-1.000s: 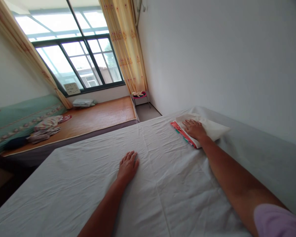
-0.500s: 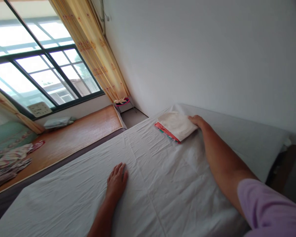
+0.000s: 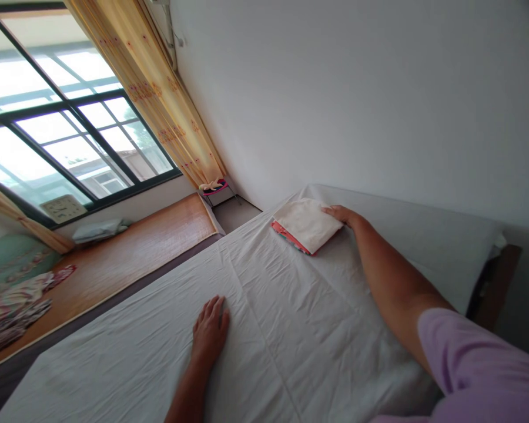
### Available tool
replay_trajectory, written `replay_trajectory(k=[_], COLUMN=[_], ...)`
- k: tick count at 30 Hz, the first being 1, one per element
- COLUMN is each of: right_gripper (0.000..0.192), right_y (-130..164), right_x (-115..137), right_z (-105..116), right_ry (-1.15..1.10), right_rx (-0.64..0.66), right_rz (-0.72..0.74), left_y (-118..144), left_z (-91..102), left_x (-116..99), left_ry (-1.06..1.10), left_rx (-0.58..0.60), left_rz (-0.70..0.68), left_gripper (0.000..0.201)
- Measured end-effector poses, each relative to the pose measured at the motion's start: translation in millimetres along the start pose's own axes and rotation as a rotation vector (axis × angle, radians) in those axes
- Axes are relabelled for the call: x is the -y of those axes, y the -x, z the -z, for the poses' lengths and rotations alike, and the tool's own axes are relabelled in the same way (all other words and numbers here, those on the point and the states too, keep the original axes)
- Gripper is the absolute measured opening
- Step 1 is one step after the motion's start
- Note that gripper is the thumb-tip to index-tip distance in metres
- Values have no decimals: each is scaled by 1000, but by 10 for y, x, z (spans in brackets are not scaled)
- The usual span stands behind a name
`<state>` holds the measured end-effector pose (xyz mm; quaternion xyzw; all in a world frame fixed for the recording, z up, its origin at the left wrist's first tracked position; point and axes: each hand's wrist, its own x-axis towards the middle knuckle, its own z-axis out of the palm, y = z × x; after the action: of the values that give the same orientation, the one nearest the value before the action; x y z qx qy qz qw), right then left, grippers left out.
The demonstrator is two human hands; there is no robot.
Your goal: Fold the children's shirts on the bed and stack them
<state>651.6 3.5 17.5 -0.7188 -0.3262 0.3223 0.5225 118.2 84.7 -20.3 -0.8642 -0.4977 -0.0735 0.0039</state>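
Observation:
A folded cloth point(image 3: 309, 226), cream on top with red patterned layers showing along its front left edge, lies on a white bed sheet point(image 3: 264, 317) near the wall. My right hand point(image 3: 340, 215) grips its right corner, the fingertips resting over the cream top; the underside of the grip is hidden. Lower and to the left, my left hand point(image 3: 210, 326) rests palm down on the sheet, fingers stretched out, holding nothing. The sheet has wrinkles and a long crease between the two hands.
Beyond the bed's left edge lies a lower bed with a brown mat point(image 3: 154, 247), bearing a pillow point(image 3: 100, 230) and crumpled clothes point(image 3: 20, 299). A square clock point(image 3: 63, 208) stands by the window. A small stool point(image 3: 214, 188) stands in the corner, and a white wall point(image 3: 357, 100) borders the bed.
My right hand has moved slightly left, further over the folded cloth's corner. My left hand stays flat on the sheet. The view has shifted a little.

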Motion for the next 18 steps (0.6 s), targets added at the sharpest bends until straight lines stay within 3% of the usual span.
replay_trajectory(k=[5,10,16,18], right_gripper=[44,49,47,45], right_y=[-42,4,107,143], right_x=[-33,8,-36,33], right_z=[-7,-1,-23,-87], right_ry=[10,-50,-226,-241], right_rx=[4,14,283,297], right_rz=[-59,-223,-208,-145], left_y=[1,10,17,27], left_z=[-18,-2,-15,-31], left_x=[2,-11,-8,-2], left_ry=[14,26,44,76], left_rx=[2,2,-23,-30], left_rz=[1,-4,-5,-6], left_gripper=[47,47,45,44])
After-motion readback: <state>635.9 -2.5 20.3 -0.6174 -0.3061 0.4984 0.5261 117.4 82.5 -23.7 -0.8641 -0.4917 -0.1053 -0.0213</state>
